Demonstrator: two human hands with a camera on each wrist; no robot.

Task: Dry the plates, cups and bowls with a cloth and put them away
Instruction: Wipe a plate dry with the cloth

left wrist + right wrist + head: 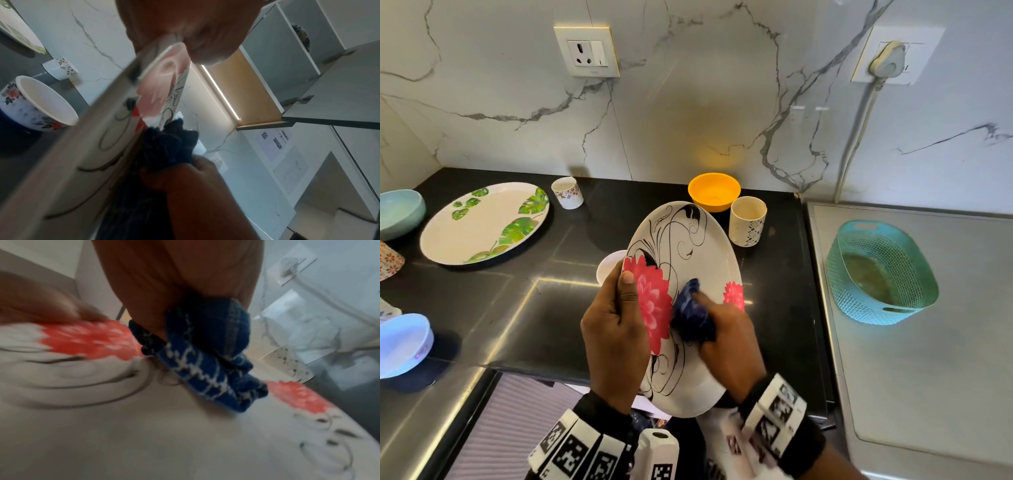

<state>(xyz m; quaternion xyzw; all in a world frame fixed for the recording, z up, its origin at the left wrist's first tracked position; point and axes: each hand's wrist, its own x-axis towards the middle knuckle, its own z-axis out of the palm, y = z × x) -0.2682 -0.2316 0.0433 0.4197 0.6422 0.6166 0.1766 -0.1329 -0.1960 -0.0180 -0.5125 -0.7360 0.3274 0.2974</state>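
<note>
Head view: the left hand [616,329] grips the plate [688,246] by its left rim, thumb over the red flower and fingers curled behind. The plate is tilted up above the tabletop [517,308], probably so its face meets the cloth [691,313]. The right hand [729,342] has its fingers closed round the bunched blue cloth, pressed against the plate's middle; a wad likely concentrates pressure. A basket [880,274] waits to the right, a yellow bowl [714,196] and cup [747,221] just behind the plate.
</note>
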